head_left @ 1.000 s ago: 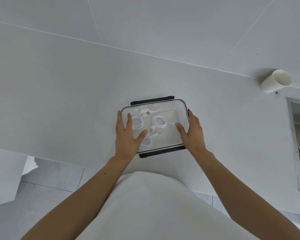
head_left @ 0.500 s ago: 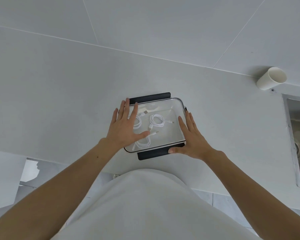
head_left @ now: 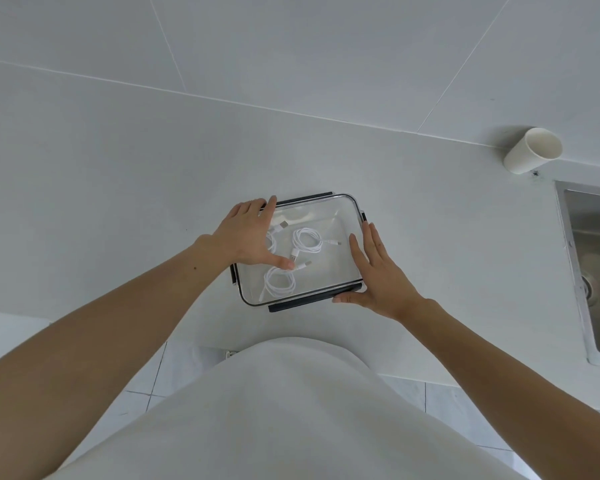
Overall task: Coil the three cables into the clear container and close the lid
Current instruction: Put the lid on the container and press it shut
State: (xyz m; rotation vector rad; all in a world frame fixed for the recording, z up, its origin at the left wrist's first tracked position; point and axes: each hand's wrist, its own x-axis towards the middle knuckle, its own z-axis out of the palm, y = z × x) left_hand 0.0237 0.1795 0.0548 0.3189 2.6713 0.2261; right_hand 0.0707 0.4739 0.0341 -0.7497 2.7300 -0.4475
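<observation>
The clear container (head_left: 356,205) sits on the desk (head_left: 118,209), three coiled cables (head_left: 307,241) under its lid (head_left: 329,271). Our left hand (head_left: 246,235) presses flat on the far-left corner, fingers (head_left: 253,207) straight, to steady it; our right hand (head_left: 380,275), fingers open, thumbs the near latch (head_left: 302,304), likely to snap it

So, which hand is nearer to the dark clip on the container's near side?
Right. The right hand lies at the right end of the dark clip, thumb touching it; the left hand rests on the lid, far left, apart from it.

The left hand (head_left: 246,233) hides most of one cable (head_left: 283,224), seemingly coiled.
</observation>
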